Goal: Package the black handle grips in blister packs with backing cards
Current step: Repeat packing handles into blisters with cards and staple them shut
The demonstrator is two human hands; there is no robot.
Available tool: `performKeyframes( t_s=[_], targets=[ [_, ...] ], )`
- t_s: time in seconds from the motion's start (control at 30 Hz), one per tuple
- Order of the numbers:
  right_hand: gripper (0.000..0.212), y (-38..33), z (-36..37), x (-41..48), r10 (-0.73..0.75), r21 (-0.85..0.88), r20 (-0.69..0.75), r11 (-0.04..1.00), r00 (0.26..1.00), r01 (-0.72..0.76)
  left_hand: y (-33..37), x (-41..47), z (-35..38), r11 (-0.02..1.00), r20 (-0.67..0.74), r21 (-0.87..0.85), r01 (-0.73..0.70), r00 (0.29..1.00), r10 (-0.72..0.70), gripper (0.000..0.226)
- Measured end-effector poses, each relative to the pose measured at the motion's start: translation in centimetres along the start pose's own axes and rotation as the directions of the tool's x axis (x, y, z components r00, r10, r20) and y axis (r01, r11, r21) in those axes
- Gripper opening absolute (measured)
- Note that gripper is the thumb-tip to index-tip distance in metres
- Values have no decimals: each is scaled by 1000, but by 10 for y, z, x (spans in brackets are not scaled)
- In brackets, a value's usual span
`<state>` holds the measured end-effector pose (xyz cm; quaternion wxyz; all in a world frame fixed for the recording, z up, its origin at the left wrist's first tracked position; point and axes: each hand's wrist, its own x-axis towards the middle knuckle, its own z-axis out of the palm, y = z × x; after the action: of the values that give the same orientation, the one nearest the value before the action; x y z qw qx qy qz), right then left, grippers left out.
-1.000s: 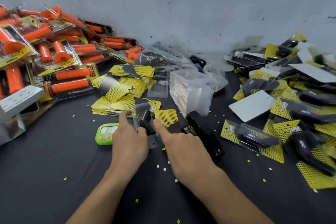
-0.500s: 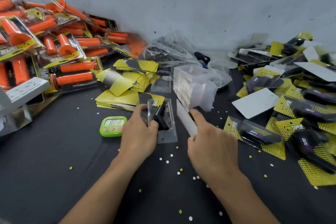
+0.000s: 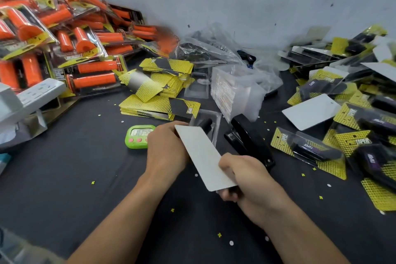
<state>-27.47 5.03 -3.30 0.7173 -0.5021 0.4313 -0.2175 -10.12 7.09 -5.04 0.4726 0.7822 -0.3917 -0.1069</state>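
Above the black tabletop (image 3: 64,167), my left hand (image 3: 167,150) and right hand (image 3: 246,180) both grip a white rectangular backing card (image 3: 203,156), tilted over the clear plastic blister pack (image 3: 216,121) containing one black handle grip (image 3: 205,123).

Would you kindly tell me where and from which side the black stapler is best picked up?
Probably round the middle of the stapler's arched top arm, from above and the near right: it lies flat, long sides free, rear end nearest the right hand, which holds the card.
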Motion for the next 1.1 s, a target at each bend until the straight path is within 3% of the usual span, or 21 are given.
performKeyframes(
  t_s=[0.1,0.17,0.27,0.4,0.5,0.57,0.63,0.7,0.83,0.97,1.03,1.1],
  targets=[
    [21,-2,-3,-1,38,-9,119,999,992,-37,1,0,2,1000,8,24,18,1000,-18,34],
    [29,0,0,2,41,10,88,999,995,-42,2,-1,3,999,8,41,30,999,-31,21],
    [21,-2,2,6,30,-8,-22,1000,999,-30,2,-2,3,994,-37,106,28,999,-24,14],
    [17,-2,1,5,20,-45,1,999,1000,-20,2,-3,-1,978,-52,205,-36,998,48,5],
    [19,-4,-1,0,29,-47,62,999,998,-26,3,-1,-5,899,46,411,-149,989,143,23],
    [25,-4,-1,-2,47,-67,85,997,995,-41,-1,-1,-6,937,67,302,-175,985,162,10],
    [33,-4,0,-2,77,-95,78,993,994,-69,-1,-7,-6,996,31,2,-90,995,90,22],
    [39,-4,0,-2,101,-104,73,990,992,-93,-2,-8,-3,989,5,-150,-13,1000,14,34],
    [27,-5,-3,-1,109,12,36,994,993,-110,-1,1,3,1000,-72,-23,-2,997,0,41],
    [21,-6,-11,4,143,186,-28,973,989,-135,-4,7,4,977,10,-131,167,986,-167,47],
    [12,-7,-13,6,165,278,-52,950,985,-145,-5,8,5,961,56,-187,205,979,-197,34],
    [17,-6,-12,8,170,319,-71,938,983,-139,-5,8,5,946,65,-239,219,976,-210,17]
  ],
)
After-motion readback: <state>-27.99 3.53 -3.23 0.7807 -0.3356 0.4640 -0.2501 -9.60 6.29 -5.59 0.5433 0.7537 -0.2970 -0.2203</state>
